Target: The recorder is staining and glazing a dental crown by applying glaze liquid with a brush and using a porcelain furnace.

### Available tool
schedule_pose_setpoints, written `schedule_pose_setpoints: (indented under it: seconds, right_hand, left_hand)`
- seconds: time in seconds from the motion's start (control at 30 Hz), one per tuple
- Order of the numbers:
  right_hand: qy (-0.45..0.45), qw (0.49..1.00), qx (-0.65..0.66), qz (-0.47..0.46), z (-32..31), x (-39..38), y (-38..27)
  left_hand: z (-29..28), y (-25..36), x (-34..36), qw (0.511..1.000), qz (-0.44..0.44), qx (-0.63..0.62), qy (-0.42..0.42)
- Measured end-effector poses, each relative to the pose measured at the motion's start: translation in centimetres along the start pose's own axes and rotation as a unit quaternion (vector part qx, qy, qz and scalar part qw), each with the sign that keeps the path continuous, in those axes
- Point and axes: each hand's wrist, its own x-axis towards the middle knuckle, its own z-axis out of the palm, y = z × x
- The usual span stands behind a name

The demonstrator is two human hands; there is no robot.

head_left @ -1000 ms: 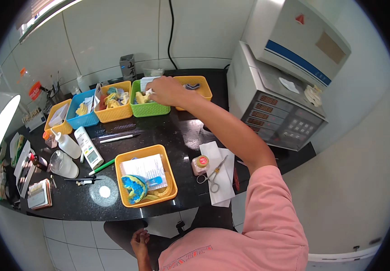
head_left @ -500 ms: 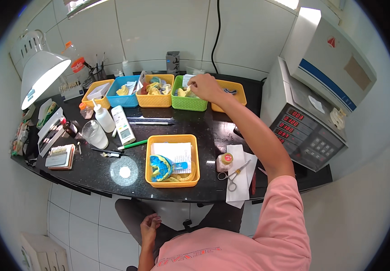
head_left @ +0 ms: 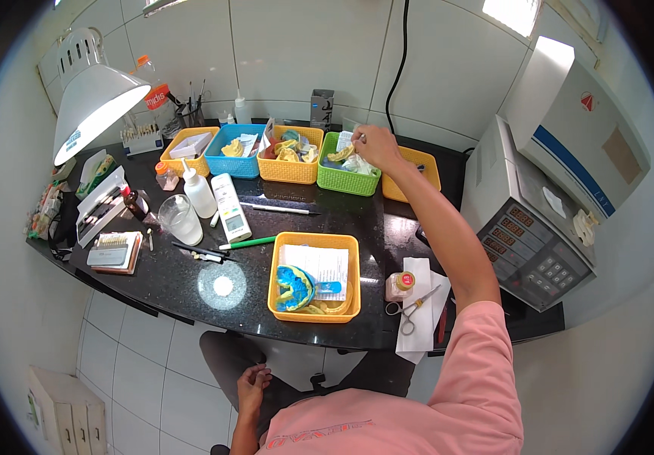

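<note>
above green basket (head_left: 348, 182), right fingers (head_left: 359, 136) apparently pinch something

The right hand (head_left: 376, 148) is over a green basket (head_left: 348, 182). A dental impression (head_left: 294, 288) lies in a yellow tray (head_left: 313, 318).

Right hand (head_left: 377, 147) reaches forward, left hand (head_left: 253, 384) loosely curled.

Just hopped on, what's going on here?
The right hand is at the green basket, beside a yellow piece; whether its fingers grip anything is unclear. The left hand is low, near the left thigh. On the counter closer in, a yellow tray holds a blue-and-yellow moulded piece and a paper sheet.
</note>
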Motion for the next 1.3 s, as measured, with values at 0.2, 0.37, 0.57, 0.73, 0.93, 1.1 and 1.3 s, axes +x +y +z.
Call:
schedule_pose_setpoints:
  seconds: [0.2, 0.37, 0.57, 0.73, 0.93, 1.1, 1.3]
  right_hand:
    - [0.042, 0.998, 0.033, 0.023, 0.6, 0.1, -0.1]
    - [0.000, 0.998, 0.040, 0.051, 0.9, 0.4, 0.8]
    - [-0.031, 0.998, -0.049, -0.004, 0.5, -0.2, -0.7]
    - [-0.045, 0.998, -0.032, -0.025, 0.2, -0.5, -1.0]
    - [0.076, 0.989, -0.065, -0.108, -4.1, -3.3, -2.5]
    - [0.009, 0.988, -0.089, -0.125, -9.9, -12.6, -9.5]
    - [0.023, 0.980, -0.107, -0.167, -19.9, -25.6, -10.3]
  left_hand:
    - [0.2, 0.2, -0.2, 1.000, -0.007, 0.004, 0.000]
    - [0.0, 0.1, -0.2, 1.000, -0.005, -0.004, -0.002]
    - [-0.3, -0.1, -0.4, 1.000, -0.007, 0.001, 0.008]
    - [-0.6, -0.5, -0.2, 1.000, -0.004, 0.003, 0.001]
    - [0.3, -0.2, 0.7, 1.000, -0.003, 0.020, -0.023]
    - [2.4, -2.6, 3.0, 0.996, 0.028, 0.042, -0.076]
    - [6.9, -8.7, 9.6, 0.972, 0.041, 0.111, -0.202]
